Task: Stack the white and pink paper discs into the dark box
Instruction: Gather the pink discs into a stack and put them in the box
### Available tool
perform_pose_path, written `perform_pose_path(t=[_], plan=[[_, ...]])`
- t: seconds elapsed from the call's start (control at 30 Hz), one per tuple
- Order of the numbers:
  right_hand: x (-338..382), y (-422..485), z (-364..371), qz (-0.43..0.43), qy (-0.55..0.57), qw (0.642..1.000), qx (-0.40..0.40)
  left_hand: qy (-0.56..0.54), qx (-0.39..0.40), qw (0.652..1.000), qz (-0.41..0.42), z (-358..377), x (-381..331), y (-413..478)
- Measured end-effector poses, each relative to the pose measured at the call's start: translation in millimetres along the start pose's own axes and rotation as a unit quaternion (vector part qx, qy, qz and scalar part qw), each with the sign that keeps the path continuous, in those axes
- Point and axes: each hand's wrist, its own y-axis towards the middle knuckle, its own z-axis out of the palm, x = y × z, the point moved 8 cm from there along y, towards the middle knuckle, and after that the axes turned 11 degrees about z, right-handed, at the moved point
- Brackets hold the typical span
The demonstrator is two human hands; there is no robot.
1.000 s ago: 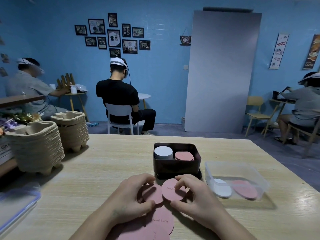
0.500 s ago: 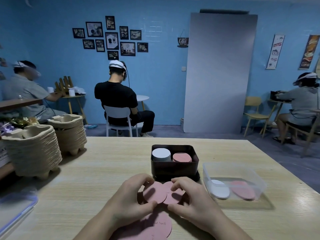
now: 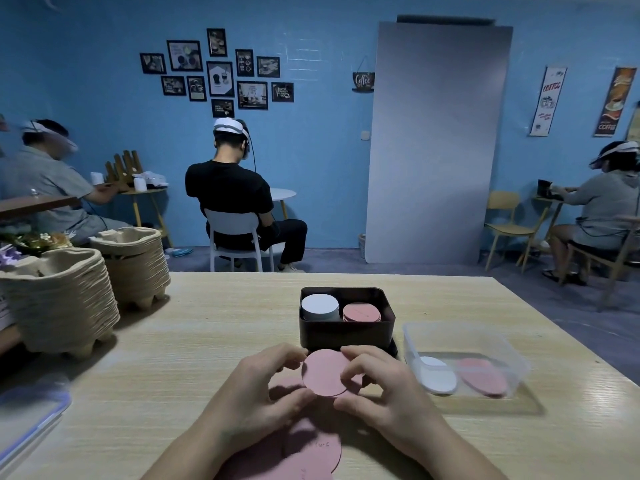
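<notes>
A dark box (image 3: 346, 332) stands mid-table with a white disc stack (image 3: 319, 305) on its left and a pink disc stack (image 3: 361, 312) on its right. Just in front of the box, my left hand (image 3: 258, 393) and my right hand (image 3: 384, 389) pinch the same pink discs (image 3: 323, 374) from either side, held above the table. More loose pink discs (image 3: 304, 452) lie on the table under my wrists, partly hidden by my hands.
A clear plastic tub (image 3: 464, 344) to the right of the box holds a white disc and pink discs. Stacks of pulp cup trays (image 3: 59, 299) fill the table's left. A clear lid (image 3: 24, 417) lies at the near left. Seated people work in the background.
The two separate pink discs held side by side have been brought together into one overlapping stack between my hands, which moved closer and slightly up.
</notes>
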Motion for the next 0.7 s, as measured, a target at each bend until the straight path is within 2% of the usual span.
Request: perform_pose_path(t=[0.37, 0.7], plan=[[0, 0, 5, 0.026, 0.030, 0.999, 0.024, -0.004, 0.028, 1.000, 0.006, 10, -5, 0], [-5, 1, 8, 0.046, 0.039, 0.998, 0.031, -0.027, 0.020, 0.999, -0.005, 13, -2, 0]])
